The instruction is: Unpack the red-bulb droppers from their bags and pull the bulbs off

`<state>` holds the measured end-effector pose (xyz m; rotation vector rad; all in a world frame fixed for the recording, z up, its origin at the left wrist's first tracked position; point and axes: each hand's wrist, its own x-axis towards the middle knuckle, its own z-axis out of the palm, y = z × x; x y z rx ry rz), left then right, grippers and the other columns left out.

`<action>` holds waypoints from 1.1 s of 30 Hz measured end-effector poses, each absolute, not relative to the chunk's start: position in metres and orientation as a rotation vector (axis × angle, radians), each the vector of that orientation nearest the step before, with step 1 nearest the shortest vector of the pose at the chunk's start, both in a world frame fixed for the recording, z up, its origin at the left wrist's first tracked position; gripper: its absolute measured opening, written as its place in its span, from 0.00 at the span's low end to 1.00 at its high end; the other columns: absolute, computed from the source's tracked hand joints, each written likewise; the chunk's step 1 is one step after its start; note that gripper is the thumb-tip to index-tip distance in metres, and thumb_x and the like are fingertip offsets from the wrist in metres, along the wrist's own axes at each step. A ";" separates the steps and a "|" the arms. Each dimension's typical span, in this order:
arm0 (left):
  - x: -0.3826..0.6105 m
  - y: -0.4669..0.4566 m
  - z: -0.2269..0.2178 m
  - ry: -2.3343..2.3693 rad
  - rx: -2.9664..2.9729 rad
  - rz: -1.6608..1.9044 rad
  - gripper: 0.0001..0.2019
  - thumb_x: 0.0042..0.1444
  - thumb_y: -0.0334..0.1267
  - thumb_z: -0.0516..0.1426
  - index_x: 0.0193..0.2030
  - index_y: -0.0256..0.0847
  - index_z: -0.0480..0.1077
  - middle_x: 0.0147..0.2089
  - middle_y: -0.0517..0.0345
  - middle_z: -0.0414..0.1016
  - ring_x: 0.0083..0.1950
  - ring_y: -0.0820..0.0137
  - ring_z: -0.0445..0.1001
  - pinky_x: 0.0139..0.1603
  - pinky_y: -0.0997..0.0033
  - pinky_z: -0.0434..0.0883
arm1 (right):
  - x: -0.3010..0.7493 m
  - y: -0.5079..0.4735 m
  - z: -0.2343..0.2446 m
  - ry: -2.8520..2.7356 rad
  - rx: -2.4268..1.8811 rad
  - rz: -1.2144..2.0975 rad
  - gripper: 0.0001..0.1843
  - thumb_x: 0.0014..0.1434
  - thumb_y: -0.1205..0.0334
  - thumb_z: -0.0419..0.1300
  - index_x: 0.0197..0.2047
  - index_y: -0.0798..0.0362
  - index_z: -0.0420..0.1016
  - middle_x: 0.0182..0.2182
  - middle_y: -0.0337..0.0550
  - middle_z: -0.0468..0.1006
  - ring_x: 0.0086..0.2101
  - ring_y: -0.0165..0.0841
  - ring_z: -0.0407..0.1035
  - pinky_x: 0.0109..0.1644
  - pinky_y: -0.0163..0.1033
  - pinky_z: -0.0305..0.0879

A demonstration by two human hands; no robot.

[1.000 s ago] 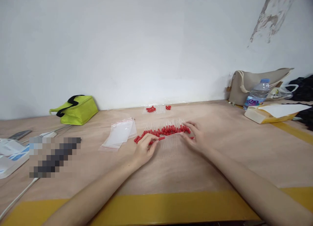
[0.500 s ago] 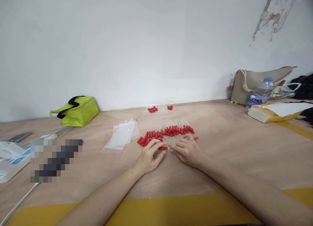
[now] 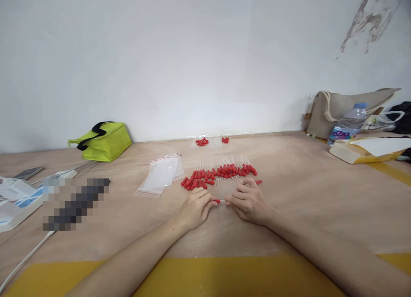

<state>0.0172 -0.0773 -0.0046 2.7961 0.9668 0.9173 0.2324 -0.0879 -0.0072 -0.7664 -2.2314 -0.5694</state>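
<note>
Near table [image 3: 305,203] edge, between both hands: one dropper [image 3: 221,201].
Red bulb pinched by left hand [image 3: 195,209], clear thin tube by right hand [image 3: 248,201]; lies level, just before row of droppers [image 3: 221,173].

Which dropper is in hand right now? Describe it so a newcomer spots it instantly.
On the tan tabletop, find the row of red-capped droppers in the middle. Just nearer the camera, the left hand and right hand meet around one dropper. Unlike the rest, it lies crosswise, pinched between fingertips.
</note>
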 end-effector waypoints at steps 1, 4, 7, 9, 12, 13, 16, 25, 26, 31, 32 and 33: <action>0.018 -0.078 -0.005 0.972 2.801 0.917 0.11 0.60 0.38 0.48 0.33 0.39 0.69 0.28 0.55 0.70 0.32 0.69 0.65 0.37 0.66 0.64 | 0.232 -0.088 -0.007 -2.230 -0.767 -0.567 0.11 0.59 0.63 0.52 0.29 0.51 0.72 0.17 0.34 0.66 0.25 0.26 0.56 0.43 0.40 0.47; 0.020 -0.079 -0.005 0.983 2.811 0.915 0.11 0.60 0.36 0.47 0.32 0.38 0.68 0.28 0.54 0.69 0.32 0.69 0.64 0.36 0.66 0.64 | 0.231 -0.089 -0.007 -2.224 -0.764 -0.543 0.10 0.59 0.63 0.52 0.29 0.51 0.72 0.16 0.34 0.66 0.25 0.26 0.57 0.43 0.40 0.47; 0.018 -0.079 -0.004 0.968 2.806 0.921 0.11 0.60 0.36 0.47 0.31 0.38 0.68 0.28 0.55 0.68 0.33 0.69 0.64 0.37 0.67 0.64 | 0.233 -0.090 -0.006 -2.218 -0.759 -0.513 0.10 0.58 0.62 0.53 0.28 0.51 0.72 0.16 0.34 0.67 0.25 0.27 0.57 0.42 0.40 0.47; 0.014 -0.078 -0.002 0.992 2.765 0.975 0.11 0.59 0.35 0.47 0.31 0.39 0.68 0.28 0.55 0.68 0.33 0.69 0.65 0.36 0.67 0.64 | 0.239 -0.090 -0.005 -2.199 -0.784 -0.503 0.11 0.59 0.62 0.52 0.28 0.51 0.73 0.16 0.34 0.67 0.25 0.27 0.58 0.41 0.39 0.48; 0.007 -0.074 0.003 1.119 2.635 1.127 0.11 0.59 0.36 0.47 0.31 0.40 0.68 0.28 0.56 0.69 0.32 0.69 0.66 0.35 0.68 0.65 | 0.254 -0.084 -0.005 -2.048 -0.942 -0.463 0.11 0.58 0.62 0.53 0.28 0.51 0.74 0.19 0.36 0.72 0.26 0.27 0.61 0.42 0.39 0.49; 0.005 -0.073 0.005 1.155 2.585 1.175 0.11 0.59 0.36 0.47 0.32 0.41 0.69 0.28 0.57 0.70 0.32 0.69 0.67 0.36 0.68 0.65 | 0.258 -0.082 -0.005 -1.975 -1.020 -0.437 0.11 0.58 0.61 0.53 0.30 0.50 0.75 0.20 0.37 0.74 0.26 0.27 0.63 0.41 0.38 0.49; 0.000 -0.067 0.012 1.218 2.444 1.283 0.10 0.59 0.37 0.49 0.37 0.43 0.70 0.34 0.57 0.73 0.37 0.69 0.70 0.40 0.68 0.67 | 0.267 -0.072 -0.006 -1.805 -1.213 -0.341 0.10 0.58 0.57 0.54 0.34 0.47 0.77 0.23 0.37 0.76 0.24 0.25 0.65 0.41 0.38 0.49; -0.040 -0.023 0.015 1.773 1.903 1.307 0.16 0.52 0.40 0.50 0.43 0.38 0.72 0.38 0.53 0.72 0.38 0.68 0.71 0.40 0.68 0.69 | 0.257 -0.063 -0.015 -1.880 -1.320 -0.322 0.14 0.60 0.59 0.49 0.39 0.49 0.76 0.25 0.40 0.76 0.29 0.29 0.68 0.38 0.36 0.50; -0.044 -0.020 0.013 1.784 1.873 1.272 0.16 0.51 0.40 0.50 0.43 0.37 0.71 0.38 0.53 0.72 0.37 0.68 0.72 0.39 0.68 0.69 | 0.256 -0.063 -0.015 -1.894 -1.308 -0.348 0.14 0.60 0.60 0.50 0.39 0.49 0.76 0.25 0.40 0.76 0.30 0.29 0.68 0.39 0.37 0.50; -0.048 -0.015 0.006 1.809 1.976 1.146 0.13 0.48 0.43 0.54 0.38 0.38 0.69 0.32 0.56 0.73 0.31 0.70 0.71 0.34 0.70 0.68 | 0.254 -0.063 -0.014 -1.980 -1.262 -0.477 0.11 0.58 0.63 0.52 0.36 0.49 0.76 0.24 0.39 0.76 0.30 0.30 0.67 0.41 0.38 0.49; -0.047 -0.015 0.006 1.794 2.005 1.096 0.12 0.48 0.43 0.54 0.36 0.38 0.69 0.31 0.56 0.73 0.30 0.70 0.71 0.34 0.71 0.68 | 0.253 -0.064 -0.014 -1.997 -1.252 -0.495 0.11 0.57 0.64 0.52 0.36 0.49 0.76 0.24 0.39 0.76 0.30 0.30 0.66 0.41 0.39 0.49; -0.046 -0.016 0.006 1.778 2.025 1.046 0.11 0.48 0.43 0.54 0.34 0.39 0.69 0.31 0.57 0.73 0.30 0.70 0.71 0.34 0.71 0.68 | 0.252 -0.065 -0.013 -2.012 -1.239 -0.508 0.11 0.57 0.64 0.52 0.35 0.49 0.76 0.25 0.39 0.76 0.30 0.30 0.66 0.41 0.39 0.49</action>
